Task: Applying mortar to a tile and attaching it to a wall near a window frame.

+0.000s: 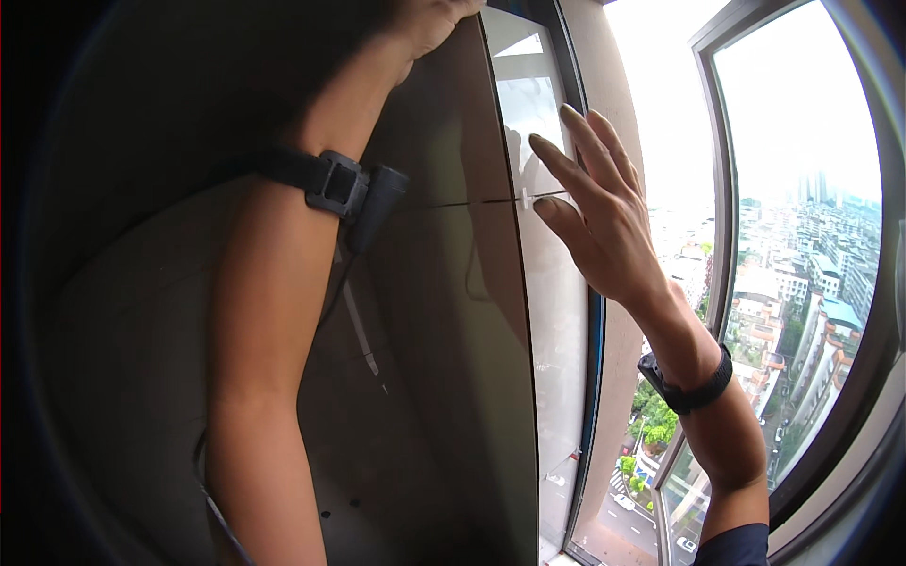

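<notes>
My right hand (604, 203) is raised with fingers spread and holds nothing. Its palm side faces a narrow, glossy light tile strip (557, 330) beside the window; whether the fingertips touch it, I cannot tell. Close to the thumb, a small white tile spacer (526, 198) sits in the joint between two tiles. My left arm reaches up along a dark glossy tiled wall (425, 311). At the top edge, my left hand (429, 28) is near the upper wall corner, its fingers mostly cut off by the picture's edge.
An open window sash (722, 170) stands at the right, with buildings and a street far below. A black strap with a small device (344, 189) is on my left arm, a black wrist strap (694, 387) on my right. A thin cable (212, 500) runs by my left elbow.
</notes>
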`<move>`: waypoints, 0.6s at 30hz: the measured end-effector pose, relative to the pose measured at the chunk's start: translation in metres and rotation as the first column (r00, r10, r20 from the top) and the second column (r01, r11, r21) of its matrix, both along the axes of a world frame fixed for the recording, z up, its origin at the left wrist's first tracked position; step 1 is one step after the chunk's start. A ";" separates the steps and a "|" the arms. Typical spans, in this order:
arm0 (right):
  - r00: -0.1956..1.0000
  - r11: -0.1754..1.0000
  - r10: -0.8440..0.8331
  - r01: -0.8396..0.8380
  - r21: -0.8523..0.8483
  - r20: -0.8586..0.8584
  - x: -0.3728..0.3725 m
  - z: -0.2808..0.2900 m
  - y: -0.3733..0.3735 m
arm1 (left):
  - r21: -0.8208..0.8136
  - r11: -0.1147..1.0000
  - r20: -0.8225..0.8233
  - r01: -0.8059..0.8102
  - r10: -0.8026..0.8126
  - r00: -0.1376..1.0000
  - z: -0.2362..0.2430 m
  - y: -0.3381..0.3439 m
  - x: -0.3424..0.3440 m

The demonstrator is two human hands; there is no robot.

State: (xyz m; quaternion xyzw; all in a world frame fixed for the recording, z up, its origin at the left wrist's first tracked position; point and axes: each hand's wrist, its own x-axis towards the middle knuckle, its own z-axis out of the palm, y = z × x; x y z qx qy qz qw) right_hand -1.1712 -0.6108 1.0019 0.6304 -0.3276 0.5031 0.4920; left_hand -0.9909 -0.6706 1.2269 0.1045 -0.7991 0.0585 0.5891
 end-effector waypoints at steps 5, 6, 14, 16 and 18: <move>0.997 0.998 -0.040 0.043 0.045 -0.067 0.008 0.016 0.002 | 0.003 1.000 -0.028 0.031 -0.031 0.999 -0.001 0.000 -0.003; 0.996 0.998 -0.049 0.052 0.045 -0.070 0.009 0.017 0.002 | 0.004 1.000 -0.026 0.024 -0.023 0.999 0.000 0.001 -0.003; 0.995 0.996 -0.067 0.072 0.056 -0.080 0.010 0.017 0.002 | -0.009 0.999 -0.032 0.031 -0.031 0.999 0.002 -0.002 -0.004; 0.993 0.995 -0.077 0.082 0.057 -0.089 0.008 0.017 0.002 | 0.020 0.999 -0.018 0.046 -0.046 0.999 0.002 -0.002 -0.006; 0.994 0.994 -0.072 0.078 0.074 -0.085 0.007 0.018 0.004 | 0.029 0.999 -0.018 0.033 -0.032 0.999 0.001 0.000 -0.006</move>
